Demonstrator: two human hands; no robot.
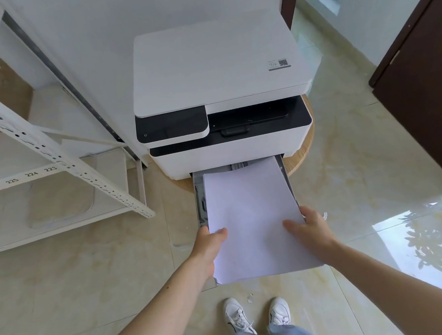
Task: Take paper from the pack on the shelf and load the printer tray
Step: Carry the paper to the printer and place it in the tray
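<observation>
Paper stack [250, 219] long axis points straight into printer [219, 90]; far end over open tray [200, 197], near end overhanging. Left hand [209, 240] and right hand [308, 226] each closed on a side edge, thumbs on top. Stack slightly skewed right; likely needs squaring, then forward push.

Shelf frame [56, 158] crowds frame left; floor [353, 179] right of tray [200, 197] open (dark door [427, 105] further right); printer body [226, 150] overhangs tray's rear.

Matt white paper stack [250, 213], smooth plastic printer [216, 66], painted metal shelf [47, 148], glossy marble-look floor tiles [365, 164].
</observation>
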